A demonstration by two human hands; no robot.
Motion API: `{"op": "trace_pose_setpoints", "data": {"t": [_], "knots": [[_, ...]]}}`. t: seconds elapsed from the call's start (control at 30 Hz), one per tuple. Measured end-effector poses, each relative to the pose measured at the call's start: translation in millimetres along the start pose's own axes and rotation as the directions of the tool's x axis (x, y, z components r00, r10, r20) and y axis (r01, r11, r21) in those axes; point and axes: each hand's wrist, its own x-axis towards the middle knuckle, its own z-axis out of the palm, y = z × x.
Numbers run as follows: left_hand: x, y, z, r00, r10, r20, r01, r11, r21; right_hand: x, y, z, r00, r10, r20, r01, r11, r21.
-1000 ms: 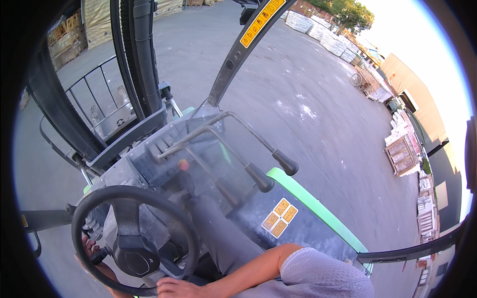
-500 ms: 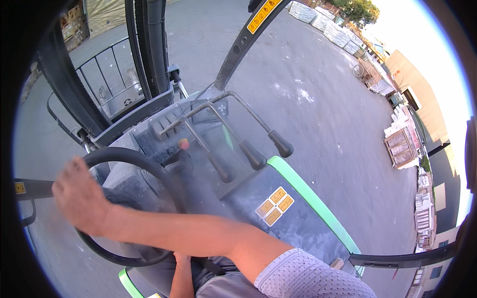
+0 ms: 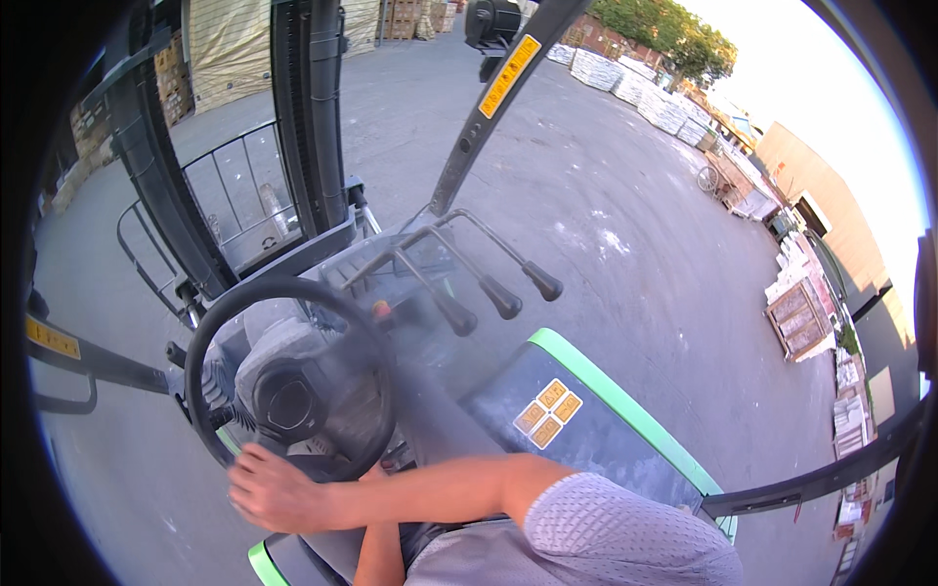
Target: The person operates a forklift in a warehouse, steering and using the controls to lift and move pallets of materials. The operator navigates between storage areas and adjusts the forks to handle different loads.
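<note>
A black steering wheel (image 3: 293,285) of a forklift fills the left middle of the view, its hub (image 3: 288,402) facing me. My right arm reaches across my body, and my right hand (image 3: 278,490) is closed at the wheel's lower left rim, fingers curled round it. Beneath that forearm my left hand (image 3: 375,476) shows only in part by the wheel's lower right rim; its fingers are hidden. Three bent metal levers with black knobs (image 3: 500,296) stand right of the wheel, untouched. A red button (image 3: 381,309) sits between wheel and levers.
Ahead rise the dark mast (image 3: 311,117) and a load guard (image 3: 239,181). A slanted pillar (image 3: 508,83) with a yellow label stands front right. Wrapped white stacks (image 3: 596,70), a wooden crate (image 3: 799,320) and buildings (image 3: 816,181) line the grey yard's far right.
My right hand has swept down and rightward, from the wheel's left side to its lower left, and the wheel shows more fully. The cab and yard have shifted in view.
</note>
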Motion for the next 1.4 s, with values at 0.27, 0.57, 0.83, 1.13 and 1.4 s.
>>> {"op": "trace_pose_setpoints", "data": {"t": [0.27,0.57,0.83,1.13,1.4], "knots": [[19,-10,-5,0.992,0.125,-0.017,-0.122,0.987,0.106,89,120,-156,0.939,0.094,-0.332,-0.175,0.959,-0.223],[-9,-18,-15,0.989,0.141,-0.034,-0.122,0.936,0.331,-39,-24,-27,0.998,0.013,0.059,-0.017,0.998,0.064],[-5,-89,-27,0.971,0.239,-0.006,-0.229,0.937,0.263,109,69,-100,0.976,0.014,-0.218,-0.054,0.983,-0.176],[17,-130,-18,0.899,0.416,0.135,-0.418,0.727,0.544,-95,-27,-149,0.980,0.190,0.060,-0.188,0.982,-0.028],[-9,-100,-8,0.976,0.186,0.112,-0.217,0.827,0.519,35,-34,-42,0.997,-0.073,-0.023,0.074,0.995,0.069]]}}
